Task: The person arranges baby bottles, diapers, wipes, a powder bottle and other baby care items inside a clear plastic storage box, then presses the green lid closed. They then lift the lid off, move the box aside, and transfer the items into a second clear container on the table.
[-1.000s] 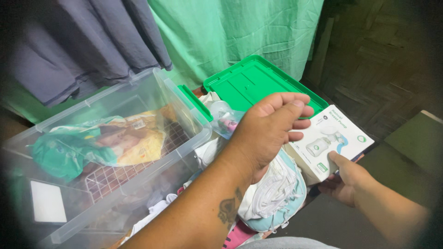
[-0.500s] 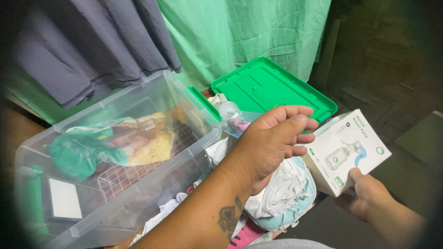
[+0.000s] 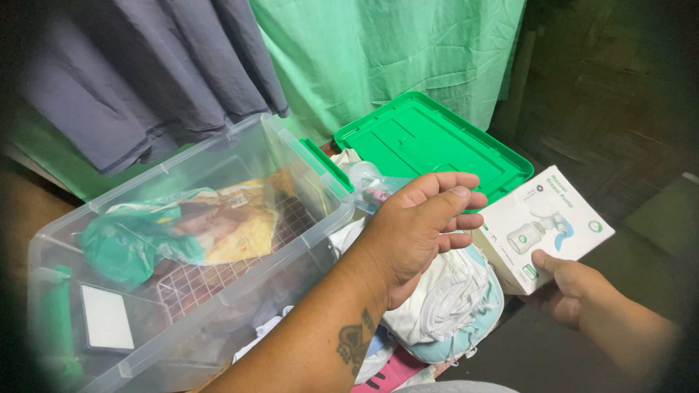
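Note:
My right hand grips a white cardboard box by its lower corner; the box shows a picture of a small white device. My left hand, on a tattooed forearm, hovers flat with loose fingers and holds nothing, just left of the box. Under that hand lies a bundle of white and light blue cloth. A clear plastic storage bin stands to the left, with a green and yellow packet inside on a wire rack.
The bin's green lid leans behind my left hand, with a small clear bag in front of it. A green sheet and a grey garment hang at the back. Dark floor lies to the right.
My right hand has carried the white box to the right, away from my left hand, so the whole box shows. My left hand has stayed over the cloth bundle.

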